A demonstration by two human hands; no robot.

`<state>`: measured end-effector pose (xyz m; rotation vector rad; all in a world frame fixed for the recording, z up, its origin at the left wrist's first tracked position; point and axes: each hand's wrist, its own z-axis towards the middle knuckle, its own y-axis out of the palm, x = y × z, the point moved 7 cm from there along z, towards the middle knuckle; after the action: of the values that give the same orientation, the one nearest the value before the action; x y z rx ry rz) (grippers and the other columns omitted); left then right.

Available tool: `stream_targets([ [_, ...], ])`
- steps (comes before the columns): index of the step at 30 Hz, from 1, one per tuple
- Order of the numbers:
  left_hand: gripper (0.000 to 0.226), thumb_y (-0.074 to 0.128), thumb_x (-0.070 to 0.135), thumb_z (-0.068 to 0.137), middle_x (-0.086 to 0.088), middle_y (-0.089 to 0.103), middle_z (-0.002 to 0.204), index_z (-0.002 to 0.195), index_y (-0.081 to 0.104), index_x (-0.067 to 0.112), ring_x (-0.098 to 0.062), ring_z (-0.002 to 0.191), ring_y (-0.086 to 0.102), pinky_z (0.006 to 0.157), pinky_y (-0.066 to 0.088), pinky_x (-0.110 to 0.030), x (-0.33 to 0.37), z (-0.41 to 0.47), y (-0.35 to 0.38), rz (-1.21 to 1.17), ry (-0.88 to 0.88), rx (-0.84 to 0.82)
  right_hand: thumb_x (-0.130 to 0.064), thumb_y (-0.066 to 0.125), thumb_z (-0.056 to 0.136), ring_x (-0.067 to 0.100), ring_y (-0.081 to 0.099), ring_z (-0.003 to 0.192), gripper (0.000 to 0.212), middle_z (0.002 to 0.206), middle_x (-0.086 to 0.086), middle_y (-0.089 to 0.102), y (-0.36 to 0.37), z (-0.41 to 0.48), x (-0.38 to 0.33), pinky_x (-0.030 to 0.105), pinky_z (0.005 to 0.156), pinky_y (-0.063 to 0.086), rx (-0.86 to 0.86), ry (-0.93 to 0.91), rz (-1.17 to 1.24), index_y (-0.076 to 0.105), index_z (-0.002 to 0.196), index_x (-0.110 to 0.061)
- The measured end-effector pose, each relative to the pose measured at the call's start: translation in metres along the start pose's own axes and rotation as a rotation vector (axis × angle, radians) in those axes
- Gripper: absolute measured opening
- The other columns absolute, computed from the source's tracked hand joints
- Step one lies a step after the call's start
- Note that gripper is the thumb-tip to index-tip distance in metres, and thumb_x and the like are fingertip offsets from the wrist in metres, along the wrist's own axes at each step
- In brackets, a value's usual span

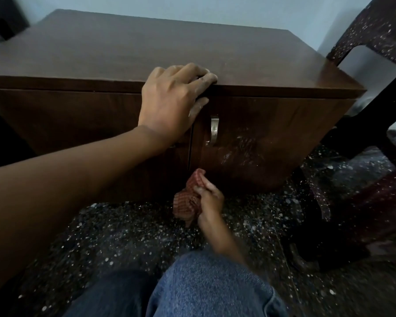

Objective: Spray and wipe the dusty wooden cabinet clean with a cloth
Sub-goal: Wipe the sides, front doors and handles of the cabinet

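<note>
A low dark wooden cabinet [272,133] stands in front of me with a dusty top and two doors. My left hand [172,101] grips the front edge of its top, fingers curled over the lip and thumb against the door. Whitish smears mark the right door near its metal handle [214,130]. My right hand [209,197] holds a bunched red checked cloth [186,202] low against the bottom of the doors, near the gap between them. No spray bottle is in view.
The floor [124,236] is dark speckled stone. A dark speckled plastic chair [375,24] stands at the right, close to the cabinet's side. My knee in blue jeans [206,287] is at the bottom. A pale wall is behind.
</note>
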<state>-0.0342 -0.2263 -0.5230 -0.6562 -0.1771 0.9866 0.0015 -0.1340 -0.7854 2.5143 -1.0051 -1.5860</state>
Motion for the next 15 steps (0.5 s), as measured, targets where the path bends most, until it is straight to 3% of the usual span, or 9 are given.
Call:
stream_targets([
  [4,0.035,0.059,0.028,0.087,-0.001,0.066,0.116,0.12,0.062,0.019,-0.027,0.1,0.065,0.072,0.045,-0.036,0.001,0.0,0.001,0.006,-0.008,0.003,0.01,0.047,0.086,0.02,0.062,0.077,0.04,0.108,0.012,0.063,-0.04,0.016,-0.021,0.028,0.066,0.054,0.125,-0.002,0.142,0.06,0.12,-0.008],
  [6,0.035,0.059,0.028,0.087,-0.001,0.066,0.116,0.12,0.062,0.019,-0.027,0.1,0.064,0.073,0.045,-0.036,0.0,-0.001,0.001,0.004,-0.012,0.004,0.007,0.043,0.089,0.033,0.062,0.094,0.043,0.121,0.017,0.059,-0.073,0.03,-0.041,0.042,0.083,0.054,0.194,-0.026,0.227,0.056,0.125,-0.013],
  [8,0.035,0.058,0.027,0.087,-0.001,0.065,0.117,0.121,0.062,0.019,-0.027,0.101,0.064,0.074,0.045,-0.037,0.0,-0.002,0.002,0.004,-0.016,0.005,0.008,0.04,0.089,0.037,0.055,0.112,0.05,0.133,0.019,0.052,-0.103,0.044,-0.067,0.052,0.098,0.044,0.245,-0.078,0.269,0.051,0.131,-0.017],
  [11,0.035,0.058,0.027,0.087,-0.001,0.065,0.118,0.121,0.062,0.019,-0.027,0.103,0.064,0.075,0.044,-0.037,0.001,-0.001,0.002,-0.006,-0.025,0.003,0.014,0.042,0.081,0.033,0.052,0.118,0.064,0.14,0.013,0.047,-0.121,0.046,-0.104,0.051,0.101,0.041,0.27,-0.131,0.301,0.05,0.133,-0.023],
  [15,0.035,0.06,0.026,0.086,-0.001,0.065,0.117,0.121,0.062,0.019,-0.027,0.103,0.064,0.075,0.044,-0.037,0.0,-0.002,0.002,-0.012,-0.039,0.007,0.019,0.045,0.078,0.029,0.053,0.117,0.066,0.137,0.01,0.049,-0.102,0.024,-0.133,0.044,0.096,0.046,0.256,-0.289,0.35,0.052,0.13,-0.02],
])
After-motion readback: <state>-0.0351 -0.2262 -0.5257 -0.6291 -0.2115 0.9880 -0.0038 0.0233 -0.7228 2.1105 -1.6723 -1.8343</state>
